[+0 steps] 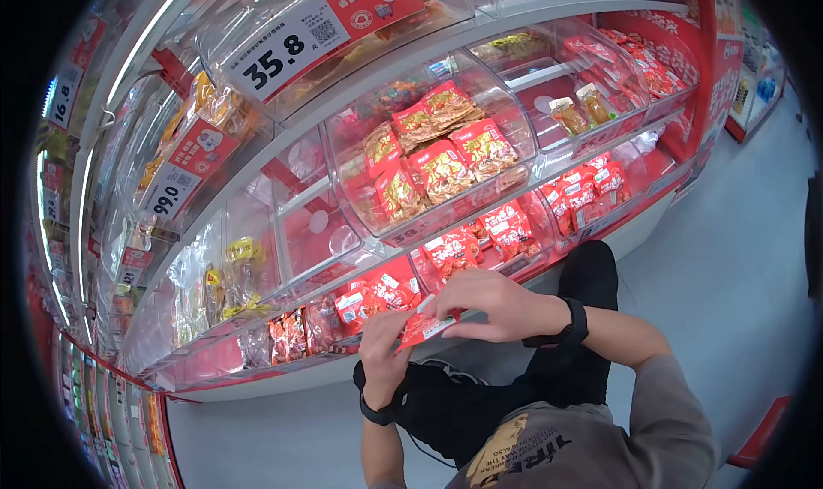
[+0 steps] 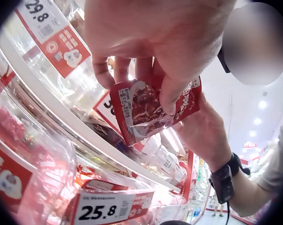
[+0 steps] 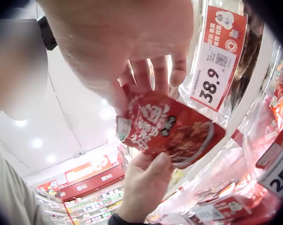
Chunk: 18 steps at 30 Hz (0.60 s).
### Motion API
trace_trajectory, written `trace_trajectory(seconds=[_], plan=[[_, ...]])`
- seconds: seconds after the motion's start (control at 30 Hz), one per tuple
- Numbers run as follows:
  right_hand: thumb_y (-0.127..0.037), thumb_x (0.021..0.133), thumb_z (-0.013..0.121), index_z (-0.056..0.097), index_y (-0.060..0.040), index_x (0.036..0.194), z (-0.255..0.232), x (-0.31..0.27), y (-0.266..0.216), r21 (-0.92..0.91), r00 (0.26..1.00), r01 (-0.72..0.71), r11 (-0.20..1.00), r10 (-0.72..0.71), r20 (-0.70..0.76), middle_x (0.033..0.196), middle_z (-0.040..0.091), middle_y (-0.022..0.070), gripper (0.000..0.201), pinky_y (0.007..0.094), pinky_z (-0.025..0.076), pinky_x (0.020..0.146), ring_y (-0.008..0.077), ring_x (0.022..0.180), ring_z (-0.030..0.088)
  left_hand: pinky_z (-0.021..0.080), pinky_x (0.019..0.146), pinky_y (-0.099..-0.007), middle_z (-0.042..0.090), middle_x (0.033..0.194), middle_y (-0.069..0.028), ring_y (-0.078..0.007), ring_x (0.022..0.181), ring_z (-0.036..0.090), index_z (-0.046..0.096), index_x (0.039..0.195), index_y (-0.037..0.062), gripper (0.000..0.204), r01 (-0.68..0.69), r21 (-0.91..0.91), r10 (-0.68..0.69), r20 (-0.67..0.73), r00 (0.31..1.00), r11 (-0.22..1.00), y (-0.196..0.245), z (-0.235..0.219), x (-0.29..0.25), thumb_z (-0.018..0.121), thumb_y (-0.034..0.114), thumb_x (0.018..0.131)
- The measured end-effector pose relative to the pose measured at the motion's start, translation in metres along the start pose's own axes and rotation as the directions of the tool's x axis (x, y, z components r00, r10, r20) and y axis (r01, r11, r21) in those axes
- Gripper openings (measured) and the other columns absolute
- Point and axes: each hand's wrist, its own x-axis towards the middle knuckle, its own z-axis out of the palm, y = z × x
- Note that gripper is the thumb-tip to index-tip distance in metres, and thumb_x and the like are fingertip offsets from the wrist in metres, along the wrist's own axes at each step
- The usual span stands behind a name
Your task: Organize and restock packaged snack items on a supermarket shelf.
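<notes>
A small red snack packet [image 1: 422, 328] is held between both hands above the lowest shelf's front edge. My left hand [image 1: 383, 352] pinches one end, its thumb lying on the packet [image 2: 148, 105] in the left wrist view. My right hand [image 1: 497, 307] grips the other end. In the right wrist view the printed side of the packet [image 3: 172, 129] shows white lettering and a picture of food, with my left hand [image 3: 143, 187] pinching its lower edge and my right hand [image 3: 127, 51] at its upper left.
Clear bins hold red and gold packets [image 1: 441, 168]; more red packets [image 1: 507, 229] lie on the lower shelf. Price labels [image 1: 296, 48] line the shelf edges. The person's bent knee [image 1: 591, 270] is beside the shelf, above a grey floor [image 1: 711, 258].
</notes>
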Motion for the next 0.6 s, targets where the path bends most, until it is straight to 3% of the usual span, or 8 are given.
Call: trace_trajectory(seconds=[0.07,0.17,0.2,0.3,0.37,0.43,0.5,0.6], plan=[[-0.021,0.079,0.067,0.059,-0.005,0.095,0.0,0.001,0.012,0.042,0.99,-0.126,0.991,0.128,-0.051,0.096,0.06,0.0086,0.024,0.0367,0.044,0.081,0.0255,0.091,0.056,0.044,0.081,-0.0362,0.064,0.091,-0.0114,-0.0274,0.087,0.058,0.064,0.104,0.0024,0.038,0.055,0.079,-0.05,-0.06,0.997,0.995,-0.014,-0.015,-0.006,0.071,0.002,0.067],[-0.032,0.084,0.062,0.065,-0.0062,0.09,0.01,-0.013,0.065,-0.275,0.974,-0.219,0.936,0.194,-0.114,0.099,0.061,0.0077,0.026,0.0393,0.043,0.083,0.0256,0.093,0.056,0.041,0.086,-0.0372,0.063,0.092,-0.0111,-0.0287,0.088,0.057,0.062,0.106,0.002,0.036,0.187,0.172,-0.164,-0.138,0.977,0.967,-0.046,-0.024,-0.015,0.07,0.004,0.071],[-0.034,0.085,0.06,0.066,-0.0071,0.087,0.015,-0.021,0.082,-0.337,0.971,-0.238,0.911,0.231,-0.062,0.099,0.061,0.0076,0.027,0.0401,0.043,0.083,0.0261,0.093,0.056,0.038,0.09,-0.0379,0.061,0.099,-0.0123,-0.0301,0.095,0.055,0.061,0.11,0.0025,0.037,0.292,0.184,-0.275,-0.115,0.955,0.939,-0.062,-0.023,-0.024,0.068,0.007,0.075],[-0.039,0.087,0.057,0.069,-0.0091,0.081,0.026,-0.039,0.101,-0.473,0.935,-0.286,0.833,0.351,0.053,0.1,0.062,0.0073,0.033,0.0419,0.042,0.084,0.0274,0.094,0.055,0.039,0.091,-0.0382,0.058,0.109,-0.0132,-0.0308,0.104,0.051,0.06,0.114,0.0044,0.041,0.368,0.331,-0.35,-0.116,0.93,0.869,-0.077,-0.012,-0.031,0.069,0.011,0.075],[-0.04,0.087,0.056,0.07,-0.0096,0.078,0.025,-0.038,0.101,-0.504,0.898,-0.336,0.795,0.433,0.084,0.1,0.062,0.007,0.035,0.0421,0.042,0.084,0.0281,0.095,0.055,0.033,0.098,-0.0442,0.053,0.118,-0.0131,-0.0309,0.111,0.048,0.058,0.119,0.0072,0.046,0.348,0.336,-0.333,-0.104,0.937,0.875,-0.07,-0.009,-0.035,0.07,0.015,0.075],[-0.037,0.086,0.057,0.068,-0.0113,0.092,0.021,-0.038,0.101,-0.526,0.87,-0.314,0.79,0.462,0.174,0.091,0.063,0.01,0.028,0.0428,0.043,0.082,0.0297,0.09,0.058,0.032,0.097,-0.0433,0.055,0.117,-0.0122,-0.0288,0.11,0.05,0.059,0.116,0.0073,0.043,0.371,0.145,-0.359,-0.098,0.928,0.917,-0.067,-0.005,-0.033,0.069,0.015,0.075],[-0.033,0.086,0.058,0.066,-0.0118,0.099,0.017,-0.038,0.1,-0.535,0.801,-0.347,0.77,0.54,0.258,0.086,0.064,0.012,0.027,0.0437,0.044,0.079,0.0309,0.085,0.06,0.034,0.094,-0.0408,0.056,0.115,-0.0115,-0.0274,0.109,0.051,0.061,0.113,0.0071,0.038,0.318,0.181,-0.309,-0.076,0.948,0.931,-0.063,-0.006,-0.031,0.069,0.015,0.076],[-0.027,0.085,0.058,0.063,-0.0118,0.106,0.008,-0.043,0.095,-0.504,0.846,-0.314,0.805,0.478,0.236,0.083,0.064,0.0148,0.027,0.0449,0.046,0.074,0.033,0.08,0.061,0.036,0.09,-0.038,0.057,0.113,-0.0108,-0.0261,0.106,0.052,0.063,0.107,0.0067,0.033,0.281,0.156,-0.273,-0.076,0.959,0.947,-0.054,-0.004,-0.028,0.069,0.015,0.076]])
